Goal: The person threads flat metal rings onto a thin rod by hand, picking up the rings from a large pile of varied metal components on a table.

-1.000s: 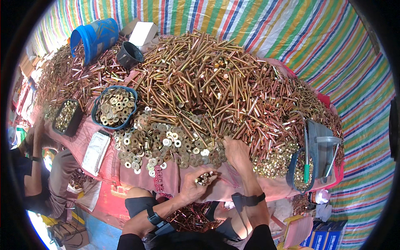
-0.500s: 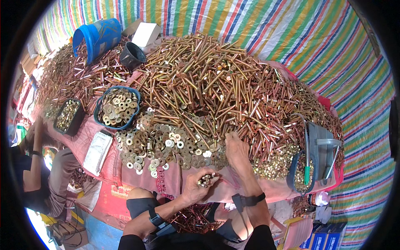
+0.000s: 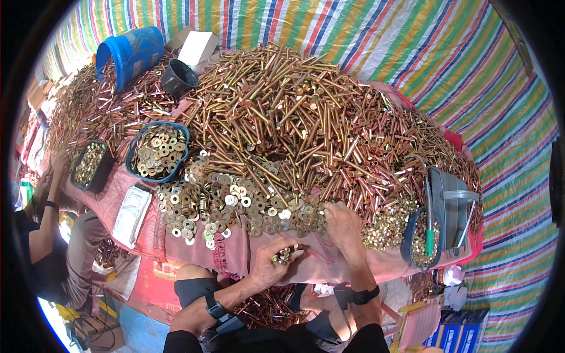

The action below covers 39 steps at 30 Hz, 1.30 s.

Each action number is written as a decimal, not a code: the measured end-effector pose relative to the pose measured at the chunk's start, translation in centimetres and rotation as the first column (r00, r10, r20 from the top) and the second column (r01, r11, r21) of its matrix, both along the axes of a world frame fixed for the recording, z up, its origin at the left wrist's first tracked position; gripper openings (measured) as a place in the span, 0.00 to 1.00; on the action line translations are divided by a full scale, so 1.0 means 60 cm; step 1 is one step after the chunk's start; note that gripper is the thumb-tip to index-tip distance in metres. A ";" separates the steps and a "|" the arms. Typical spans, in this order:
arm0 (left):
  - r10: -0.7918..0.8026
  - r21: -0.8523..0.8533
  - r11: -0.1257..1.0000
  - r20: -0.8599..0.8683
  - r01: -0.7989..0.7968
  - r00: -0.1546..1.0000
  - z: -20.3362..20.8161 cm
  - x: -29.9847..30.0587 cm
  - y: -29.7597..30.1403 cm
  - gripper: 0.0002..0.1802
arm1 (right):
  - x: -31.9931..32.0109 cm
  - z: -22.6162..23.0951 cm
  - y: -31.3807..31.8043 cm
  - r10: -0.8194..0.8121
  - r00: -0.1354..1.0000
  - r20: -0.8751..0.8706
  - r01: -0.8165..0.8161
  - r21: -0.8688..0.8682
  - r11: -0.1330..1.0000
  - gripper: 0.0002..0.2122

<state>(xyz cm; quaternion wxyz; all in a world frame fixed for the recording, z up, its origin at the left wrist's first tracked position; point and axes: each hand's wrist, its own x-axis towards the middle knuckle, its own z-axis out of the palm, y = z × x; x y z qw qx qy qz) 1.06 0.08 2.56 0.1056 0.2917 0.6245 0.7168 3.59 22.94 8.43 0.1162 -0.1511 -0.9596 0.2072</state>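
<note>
My left hand [image 3: 269, 266] is closed around a small bundle of bolts [image 3: 285, 255], whose ends face up, above the pink cloth at the table's near edge. To its right, my right hand [image 3: 344, 223] reaches down with its fingers drawn together at the right end of the washer pile [image 3: 235, 200]. What its fingertips hold, if anything, is hidden. Just beyond rises a large heap of long brassy bolts [image 3: 288, 117]. A loose pile of small nuts [image 3: 388, 226] lies to the right of my right hand.
At the right stand a blue tub of nuts [image 3: 424, 244] and a grey container [image 3: 450, 206]. On the left are a blue basin of washers [image 3: 158, 150], a dark tray of nuts [image 3: 91, 166] and a wrapped white packet [image 3: 130, 216]. A co-worker's arm [image 3: 47, 217] is at far left.
My right hand has shifted slightly right and nearer to me, off the bolt heap's edge. My left hand keeps its hold on the bolts. The whole view has slid a little.
</note>
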 end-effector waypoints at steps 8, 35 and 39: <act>-0.079 -0.047 0.996 0.046 0.081 0.996 -0.009 -0.002 -0.005 0.17 | 0.012 -0.013 0.031 -0.128 0.989 -0.076 0.129 0.011 0.992 0.11; -0.013 -0.027 1.000 -0.005 0.013 1.000 -0.019 0.003 0.003 0.16 | 0.064 -0.015 0.046 -0.349 0.937 -0.017 0.182 -0.831 0.526 0.04; -0.014 -0.046 0.999 -0.063 0.011 0.998 -0.021 0.000 0.004 0.16 | 0.059 -0.033 0.049 -0.202 0.977 -0.067 0.147 -0.475 0.868 0.07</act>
